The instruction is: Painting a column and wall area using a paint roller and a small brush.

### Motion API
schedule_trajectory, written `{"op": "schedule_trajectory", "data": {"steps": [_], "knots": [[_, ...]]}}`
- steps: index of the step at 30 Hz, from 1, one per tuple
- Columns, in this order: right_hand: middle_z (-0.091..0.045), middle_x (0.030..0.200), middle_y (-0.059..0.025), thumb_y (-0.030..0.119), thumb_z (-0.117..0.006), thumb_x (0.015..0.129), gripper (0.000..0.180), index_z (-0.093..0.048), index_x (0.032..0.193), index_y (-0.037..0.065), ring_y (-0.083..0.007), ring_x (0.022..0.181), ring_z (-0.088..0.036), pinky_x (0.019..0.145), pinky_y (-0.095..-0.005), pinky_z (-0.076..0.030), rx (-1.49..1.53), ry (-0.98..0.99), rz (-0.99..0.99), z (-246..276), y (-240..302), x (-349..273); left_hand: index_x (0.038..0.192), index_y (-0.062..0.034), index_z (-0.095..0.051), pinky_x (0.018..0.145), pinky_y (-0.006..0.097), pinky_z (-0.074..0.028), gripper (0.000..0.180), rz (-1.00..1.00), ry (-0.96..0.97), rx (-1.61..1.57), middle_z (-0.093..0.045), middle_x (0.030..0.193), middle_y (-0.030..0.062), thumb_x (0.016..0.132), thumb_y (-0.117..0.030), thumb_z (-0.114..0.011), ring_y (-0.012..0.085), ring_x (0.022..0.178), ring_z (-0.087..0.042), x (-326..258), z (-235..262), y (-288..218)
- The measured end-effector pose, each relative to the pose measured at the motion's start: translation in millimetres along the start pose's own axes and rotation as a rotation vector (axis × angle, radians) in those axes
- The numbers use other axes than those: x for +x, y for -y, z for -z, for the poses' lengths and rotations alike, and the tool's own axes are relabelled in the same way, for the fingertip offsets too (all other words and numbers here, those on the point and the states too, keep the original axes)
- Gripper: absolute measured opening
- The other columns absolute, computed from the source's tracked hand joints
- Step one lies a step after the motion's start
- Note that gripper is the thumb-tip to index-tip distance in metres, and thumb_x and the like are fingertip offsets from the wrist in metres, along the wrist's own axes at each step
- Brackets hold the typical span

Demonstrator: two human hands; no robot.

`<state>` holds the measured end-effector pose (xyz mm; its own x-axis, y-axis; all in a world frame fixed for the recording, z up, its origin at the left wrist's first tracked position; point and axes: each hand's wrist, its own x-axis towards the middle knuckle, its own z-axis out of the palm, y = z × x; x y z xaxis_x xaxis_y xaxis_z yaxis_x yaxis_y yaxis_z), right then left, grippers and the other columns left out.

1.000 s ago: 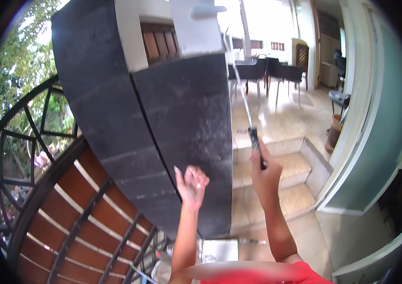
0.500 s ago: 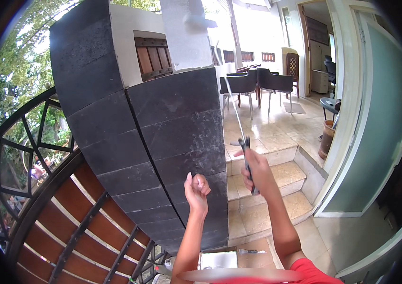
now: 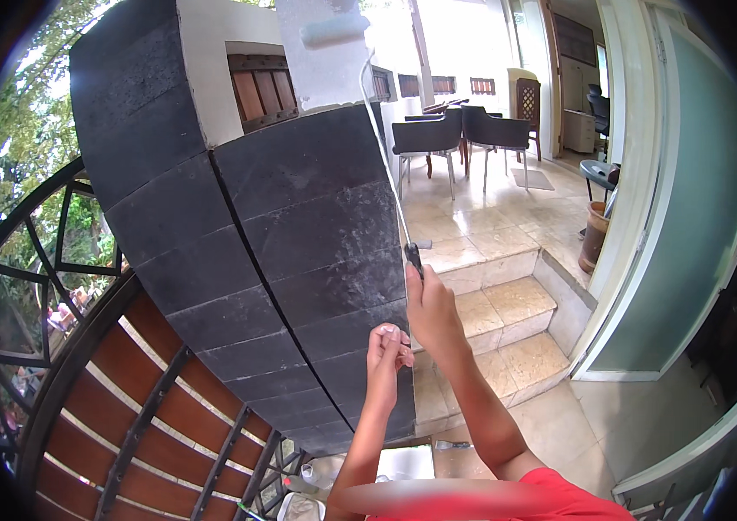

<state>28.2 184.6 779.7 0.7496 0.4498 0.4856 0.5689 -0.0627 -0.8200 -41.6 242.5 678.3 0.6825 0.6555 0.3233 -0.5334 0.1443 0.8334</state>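
Gripping the black handle (image 3: 413, 253) of a long-framed paint roller (image 3: 334, 31), the right hand (image 3: 434, 308) was clamped low on it, arm stretched forward, presumably because the thin bent rod (image 3: 379, 130) supplied the reach; the roller lay high across the white wall face (image 3: 320, 82), above the dark tiles (image 3: 316, 230), though whether it pressed there could not be told; the left hand (image 3: 388, 347) hung just beside the right forearm, not joined to the other hand, fingers curled inward, and whether they enclosed anything could not be told; it seemed kept clear so one hand could steer; a white tray (image 3: 410, 462) sat low near the body, probably for easy reach.
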Motion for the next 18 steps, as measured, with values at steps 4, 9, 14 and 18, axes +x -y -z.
{"op": "schedule_trajectory", "data": {"steps": [4,9,14,18], "knots": [[-0.051,0.058,-0.0229,0.028,-0.037,0.092,0.034,-0.048,0.082,-0.003,-0.0421,0.061,-0.053,0.051,-0.0431,-0.039,0.057,-0.018,0.037,-9,-7,-18,0.108,-0.0054,-0.043,0.060,0.021,-0.041,0.029,0.092,0.060,0.027,-0.051,0.088,0.0032,0.095,-0.030,-0.035,0.0072,0.066,-0.052,-14,1,-8],[-0.052,0.060,-0.0238,0.026,-0.038,0.092,0.032,-0.048,0.083,-0.003,-0.0421,0.063,-0.055,0.051,-0.0436,-0.040,-0.004,0.014,-0.039,-11,-31,-46,0.113,-0.0037,-0.045,0.064,0.021,-0.041,0.036,0.118,0.080,0.093,-0.052,0.092,0.0024,0.095,-0.031,-0.032,0.0068,0.070,-0.051,-24,9,0],[-0.052,0.060,-0.0245,0.025,-0.039,0.092,0.031,-0.049,0.083,-0.003,-0.0421,0.064,-0.056,0.051,-0.0436,-0.040,0.000,-0.007,-0.057,-25,-49,-67,0.114,-0.0029,-0.047,0.065,0.020,-0.041,0.038,0.152,0.055,0.093,-0.053,0.093,0.0033,0.095,-0.032,-0.031,0.0072,0.070,-0.051,-30,30,9],[-0.052,0.059,-0.0233,0.025,-0.039,0.092,0.030,-0.049,0.083,-0.003,-0.0413,0.061,-0.055,0.049,-0.0416,-0.040,-0.026,-0.049,-0.042,-24,-44,-55,0.114,-0.0025,-0.047,0.066,0.021,-0.041,0.040,0.169,0.076,0.065,-0.055,0.094,0.0054,0.095,-0.033,-0.030,0.0089,0.073,-0.053,-33,38,12]]}}
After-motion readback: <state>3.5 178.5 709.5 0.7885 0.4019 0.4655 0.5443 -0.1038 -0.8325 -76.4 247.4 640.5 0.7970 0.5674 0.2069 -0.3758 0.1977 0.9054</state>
